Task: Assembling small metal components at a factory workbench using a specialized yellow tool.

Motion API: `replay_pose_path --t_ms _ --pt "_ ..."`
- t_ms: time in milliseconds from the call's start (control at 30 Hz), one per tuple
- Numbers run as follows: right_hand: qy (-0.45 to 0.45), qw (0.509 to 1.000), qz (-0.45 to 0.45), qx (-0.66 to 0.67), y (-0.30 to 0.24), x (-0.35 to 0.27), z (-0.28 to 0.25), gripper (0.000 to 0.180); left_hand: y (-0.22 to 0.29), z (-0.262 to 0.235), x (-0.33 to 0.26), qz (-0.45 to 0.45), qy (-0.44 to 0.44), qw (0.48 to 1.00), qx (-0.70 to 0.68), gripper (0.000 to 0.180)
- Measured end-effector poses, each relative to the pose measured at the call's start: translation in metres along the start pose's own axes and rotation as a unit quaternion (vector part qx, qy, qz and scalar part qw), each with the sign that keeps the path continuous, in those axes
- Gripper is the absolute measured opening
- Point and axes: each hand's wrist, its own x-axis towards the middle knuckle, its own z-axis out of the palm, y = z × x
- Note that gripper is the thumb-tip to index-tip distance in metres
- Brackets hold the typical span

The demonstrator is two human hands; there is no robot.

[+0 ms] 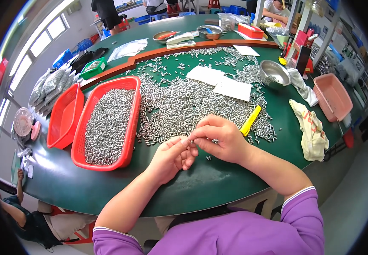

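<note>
Left hand: the left hand, at centre frame just below the heap, has its fingers curled together, thumb and forefinger pinched on a small metal piece where the two hands meet.
Right hand: the right hand touches the left at the fingertips; its fingers are bent and closed toward the same small piece. Whether it grips a second piece I cannot tell.
Piece in hand: a short, shiny, bullet-shaped metal part, mostly hidden by the fingertips.
Handling, as a judgement: light on its own, rigid, smooth and probably slippery; rounded, so it would roll on the table. Not fragile. Best taken across its middle between thumb and forefinger pads, one at a time.
Loose heap: the same metal parts lie spread over the green table in the middle of the frame, reaching just above the hands.
Red basket: a red mesh basket left of centre is filled with such parts; in bulk that load would be heavy.
Second basket: another red basket lies just left of it, holding none that I can see.
Nearby: a yellow strip just right of the right hand; white paper sheets on the heap; a steel bowl upper right; a pink tray far right.
</note>
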Motion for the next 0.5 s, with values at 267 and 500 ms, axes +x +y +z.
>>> replay_pose_path --t_ms 267,500 --pt "0.015 0.998 -0.018 -0.058 -0.0063 -0.001 -0.0032 0.016 0.0006 0.0044 -0.0004 -0.007 0.013 1.0 0.024 0.014" --pt "0.045 0.995 -0.036 -0.079 -0.0025 -0.0025 -0.0057 0.017 -0.0004 0.002 0.0002 0.024 0.012 0.999 0.038 0.009"
